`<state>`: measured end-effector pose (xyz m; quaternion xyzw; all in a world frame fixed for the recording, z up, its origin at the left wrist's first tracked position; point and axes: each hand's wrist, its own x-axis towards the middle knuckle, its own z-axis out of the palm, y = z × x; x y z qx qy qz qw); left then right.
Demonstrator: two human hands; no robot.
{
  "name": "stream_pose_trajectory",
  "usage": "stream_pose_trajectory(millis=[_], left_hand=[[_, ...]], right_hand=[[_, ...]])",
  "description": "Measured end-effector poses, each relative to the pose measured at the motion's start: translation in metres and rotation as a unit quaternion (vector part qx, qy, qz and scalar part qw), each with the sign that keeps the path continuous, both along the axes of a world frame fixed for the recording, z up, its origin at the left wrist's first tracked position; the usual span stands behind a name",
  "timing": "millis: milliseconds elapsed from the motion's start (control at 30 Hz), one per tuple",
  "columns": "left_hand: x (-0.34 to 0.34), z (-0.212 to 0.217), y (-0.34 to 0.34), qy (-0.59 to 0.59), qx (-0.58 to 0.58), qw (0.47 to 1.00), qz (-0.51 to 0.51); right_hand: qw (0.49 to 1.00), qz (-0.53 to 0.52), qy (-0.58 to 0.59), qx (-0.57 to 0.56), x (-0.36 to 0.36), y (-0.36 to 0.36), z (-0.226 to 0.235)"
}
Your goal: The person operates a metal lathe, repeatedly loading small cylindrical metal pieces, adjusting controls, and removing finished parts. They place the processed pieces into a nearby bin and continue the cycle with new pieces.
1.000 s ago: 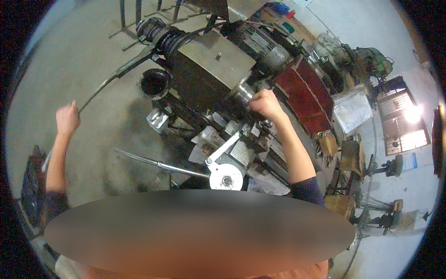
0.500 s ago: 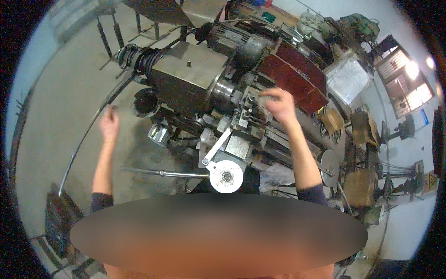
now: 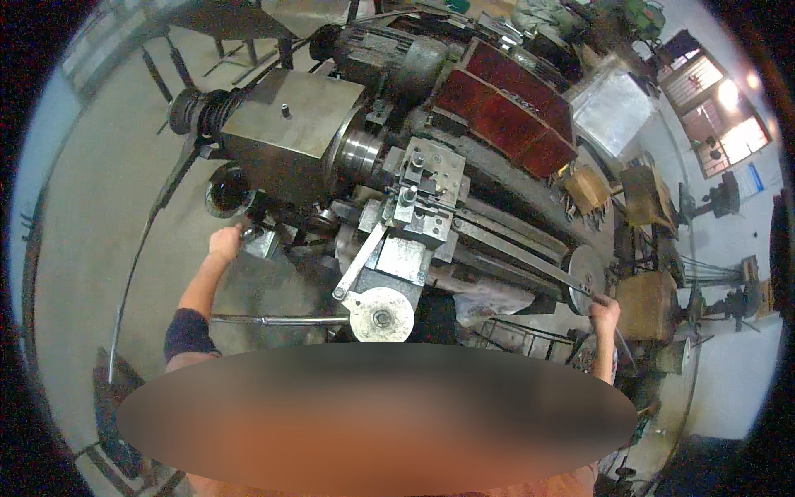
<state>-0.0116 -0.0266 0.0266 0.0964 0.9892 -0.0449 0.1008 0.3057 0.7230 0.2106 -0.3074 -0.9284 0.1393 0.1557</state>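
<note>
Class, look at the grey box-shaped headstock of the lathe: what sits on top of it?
The headstock has a flat grey top bearing one small upright stud. Its inside is covered by the housing. The left hand is below it, at a small metal part; the right hand is at the lathe's far end.

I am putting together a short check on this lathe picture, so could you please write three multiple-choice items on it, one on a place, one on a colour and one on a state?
1. Where is the left hand?
A. on a small lever below the headstock
B. on the white handwheel
C. on the red covers

2. What colour are the sloped covers behind the lathe bed?
A. blue
B. dark red
C. yellow

3. What is the right hand doing?
A. hanging free
B. lying flat on the floor
C. closed on the grey handwheel

Answers: 1 A, the fingers meet a small lever there; 2 B, the panels are dark red; 3 C, the fist sits on the wheel's rim.
</note>
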Motion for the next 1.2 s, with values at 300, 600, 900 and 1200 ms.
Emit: stream_pose_trajectory(millis=[300,600,900,1200], left_hand=[[0.142,0.08,-0.036,-0.043,0.364,0.893,0.26],[0.173,0.084,-0.025,0.006,0.47,0.796,0.381],[0.164,0.083,-0.003,0.138,0.52,0.706,0.461],[0.148,0.073,0.0,0.191,0.505,0.718,0.439]], right_hand=[[0.942,-0.127,-0.296,0.093,0.084,0.163,-0.068],[0.927,-0.177,-0.278,0.176,0.109,0.115,-0.084],[0.948,-0.25,-0.181,0.073,0.13,0.047,-0.099],[0.955,-0.241,-0.136,0.11,0.129,0.037,-0.108]])
